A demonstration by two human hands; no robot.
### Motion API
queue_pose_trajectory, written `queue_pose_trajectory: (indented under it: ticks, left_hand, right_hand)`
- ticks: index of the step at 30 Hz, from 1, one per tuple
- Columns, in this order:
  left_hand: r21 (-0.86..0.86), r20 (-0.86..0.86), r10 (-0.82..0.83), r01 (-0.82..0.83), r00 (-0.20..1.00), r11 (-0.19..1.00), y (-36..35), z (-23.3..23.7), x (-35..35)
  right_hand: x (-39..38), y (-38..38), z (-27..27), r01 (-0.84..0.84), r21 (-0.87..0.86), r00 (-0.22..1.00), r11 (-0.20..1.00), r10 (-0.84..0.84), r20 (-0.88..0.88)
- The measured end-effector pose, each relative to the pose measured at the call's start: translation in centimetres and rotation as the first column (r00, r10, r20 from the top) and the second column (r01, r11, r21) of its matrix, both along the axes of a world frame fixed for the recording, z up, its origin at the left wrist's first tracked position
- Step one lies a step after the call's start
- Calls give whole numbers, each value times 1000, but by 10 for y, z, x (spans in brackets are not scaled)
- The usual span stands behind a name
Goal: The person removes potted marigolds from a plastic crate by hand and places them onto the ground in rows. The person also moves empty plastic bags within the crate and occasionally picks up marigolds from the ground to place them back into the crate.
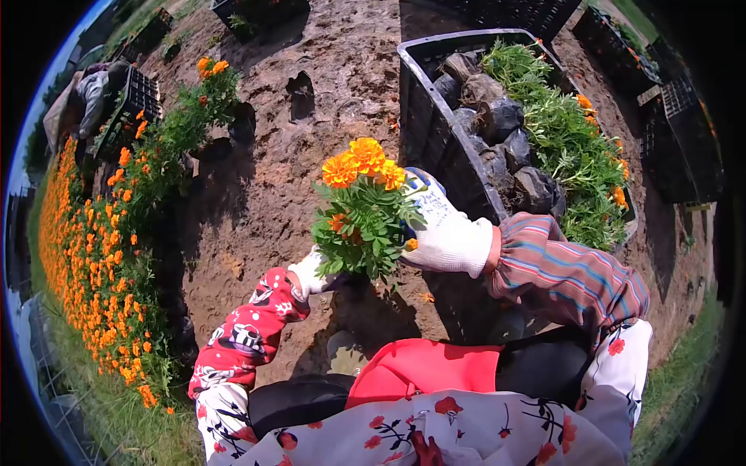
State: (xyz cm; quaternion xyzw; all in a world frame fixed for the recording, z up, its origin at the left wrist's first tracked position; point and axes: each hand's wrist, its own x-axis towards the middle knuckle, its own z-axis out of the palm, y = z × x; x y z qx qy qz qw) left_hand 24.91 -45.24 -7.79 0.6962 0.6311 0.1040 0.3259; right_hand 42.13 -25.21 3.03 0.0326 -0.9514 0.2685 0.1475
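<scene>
I hold a marigold plant [364,208] with orange and yellow blooms and green leaves above bare brown soil [256,210]. My right hand [444,227], in a white glove, grips the plant's right side among the leaves. Down at the base on the left, my left hand [311,273], also gloved in white, is under the foliage and mostly hidden by it. A red patterned sleeve covers my left arm and a striped sleeve my right.
A black plastic crate [435,124] to the right holds marigold seedlings in dark bags. Planted marigolds [101,256] line the left side. Dug holes [301,93] mark the soil ahead. More crates stand at the top and right. Another person [81,101] crouches far left.
</scene>
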Motion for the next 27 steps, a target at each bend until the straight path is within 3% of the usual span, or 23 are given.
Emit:
queue_pose_trajectory:
  ticks: [3, 4, 5, 7, 8, 11, 13, 15, 18, 21, 22, 25, 27]
  left_hand:
    - [-39, -138, 16, -22, 990, 999, 1, -5, -15]
    - [-63, -209, 34, -48, 977, 997, -1, -12, -23]
    - [-89, -271, 62, -89, 961, 992, -5, -19, -32]
    - [-110, -347, 137, -185, 928, 977, -18, -29, -47]
    - [-115, -346, 182, -235, 920, 965, -23, -33, -52]
    - [-135, -135, 357, -374, 924, 917, -30, -35, -54]
    - [-184, 68, 423, -405, 904, 896, -27, -34, -45]
    - [-230, 220, 442, -395, 869, 890, -22, -33, -36]
    - [-270, 357, 426, -344, 831, 899, -15, -33, -24]
    - [-286, 423, 400, -299, 813, 910, -8, -33, -16]
    - [-288, 438, 392, -287, 809, 914, -6, -33, -15]
    - [-295, 481, 390, -274, 786, 915, -2, -34, -10]
    - [-296, 508, 393, -274, 767, 915, -2, -36, -10]
  right_hand:
    - [8, -11, 6, 94, -127, 996, 987, -92, 18]
    - [7, 2, 14, 9, -51, 976, 999, 2, 219]
    - [11, 11, 17, -4, -115, 986, 993, 23, 164]
    - [12, 27, 22, 194, -164, 963, 967, -157, 217]
    - [12, 39, 3, 246, -59, 961, 968, -235, 147]
    - [2, 51, 0, 220, -112, 969, 969, -204, 139]
    - [-3, 40, 8, 253, -143, 949, 957, -217, 228]
    - [-16, 42, 11, 78, -95, 949, 992, -45, 311]
    - [-21, 35, 25, 10, -206, 768, 978, 125, 629]
    - [-27, 25, 1, -144, -115, 714, 983, 184, 675]
    - [-18, 24, -14, -196, -119, 824, 973, 229, 518]
    - [-7, 19, -13, -256, -59, 822, 965, 249, 511]
    - [-6, 13, -20, -203, -162, 839, 966, 257, 479]
